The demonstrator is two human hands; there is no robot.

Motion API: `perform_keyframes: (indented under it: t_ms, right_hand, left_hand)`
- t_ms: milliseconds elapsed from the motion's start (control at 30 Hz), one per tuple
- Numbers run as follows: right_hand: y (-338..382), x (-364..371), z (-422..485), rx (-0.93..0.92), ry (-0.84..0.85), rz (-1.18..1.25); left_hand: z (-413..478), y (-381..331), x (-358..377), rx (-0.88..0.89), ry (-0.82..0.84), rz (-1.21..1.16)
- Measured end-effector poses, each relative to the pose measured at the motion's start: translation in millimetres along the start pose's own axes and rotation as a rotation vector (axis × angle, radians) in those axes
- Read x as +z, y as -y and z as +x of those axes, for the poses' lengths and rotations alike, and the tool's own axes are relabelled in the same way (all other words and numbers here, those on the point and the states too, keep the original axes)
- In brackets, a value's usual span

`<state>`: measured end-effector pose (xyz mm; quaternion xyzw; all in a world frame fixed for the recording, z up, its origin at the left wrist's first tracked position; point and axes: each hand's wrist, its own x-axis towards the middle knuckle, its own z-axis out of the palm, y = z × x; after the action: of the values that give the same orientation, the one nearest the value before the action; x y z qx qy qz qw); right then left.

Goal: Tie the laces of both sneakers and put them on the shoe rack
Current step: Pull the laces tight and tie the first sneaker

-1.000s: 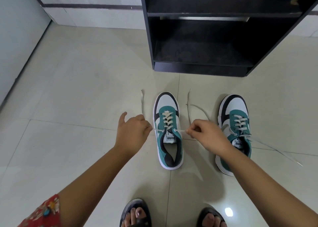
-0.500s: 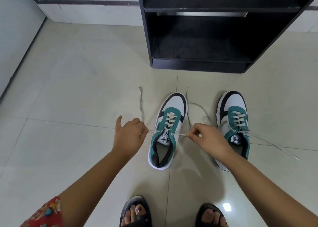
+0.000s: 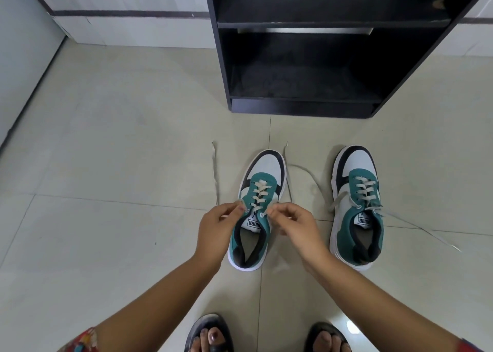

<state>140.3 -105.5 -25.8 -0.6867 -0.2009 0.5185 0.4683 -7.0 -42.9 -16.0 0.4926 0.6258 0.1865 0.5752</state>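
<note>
Two teal, white and black sneakers stand on the tiled floor, toes toward the black shoe rack [image 3: 301, 106]. The left sneaker [image 3: 256, 210] is turned slightly to the right. My left hand [image 3: 217, 227] pinches its left lace [image 3: 214, 170] beside the top eyelet, and my right hand [image 3: 292, 225] pinches its right lace [image 3: 286, 170] on the other side. Both lace ends trail away across the floor. The right sneaker [image 3: 357, 207] stands untouched with its laces [image 3: 421, 227] loose on the tiles.
The rack's lower shelf [image 3: 301, 85] holds nothing. My two feet in dark sandals [image 3: 210, 333] show at the bottom edge. A white wall with a dark stripe [image 3: 120, 13] runs along the back left.
Both hands have moved inward, close to the left sneaker's top eyelets, and the taut lace span between them is gone. The sneaker had rotated toe-right just before.
</note>
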Motion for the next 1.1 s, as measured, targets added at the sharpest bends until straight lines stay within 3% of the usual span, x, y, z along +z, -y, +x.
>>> perform_keyframes:
  t_ms: [233,433,500,700,800,967,1100]
  right_hand:
    - [3.8,9.0,1.3,0.018,0.024,0.214]
    - [3.2,8.1,-2.3,0.071,-0.013,0.297]
    - [5.3,5.0,-1.5,0.038,0.014,0.254]
    - [20.7,5.1,-0.4,-0.161,0.182,0.022]
    - [28.8,10.5,-2.8,-0.239,0.217,-0.094]
    - [48.2,5.7,-9.5,-0.317,0.265,-0.118]
    - [50.2,0.4,-10.7,-0.351,0.233,-0.206]
  left_hand:
    - [3.7,-9.6,4.1,-0.126,0.093,-0.227]
    - [0.3,-1.7,11.0,-0.208,0.032,-0.264]
    - [0.9,2.5,9.2,-0.101,0.049,-0.160]
    - [-0.9,-18.1,-0.1,0.315,0.356,-0.152]
    - [1.5,-33.8,-0.6,0.541,0.411,-0.018]
    - [12.0,-51.5,-9.8,0.912,0.286,0.435]
    - [14.6,-59.5,-13.0,0.964,0.147,0.598]
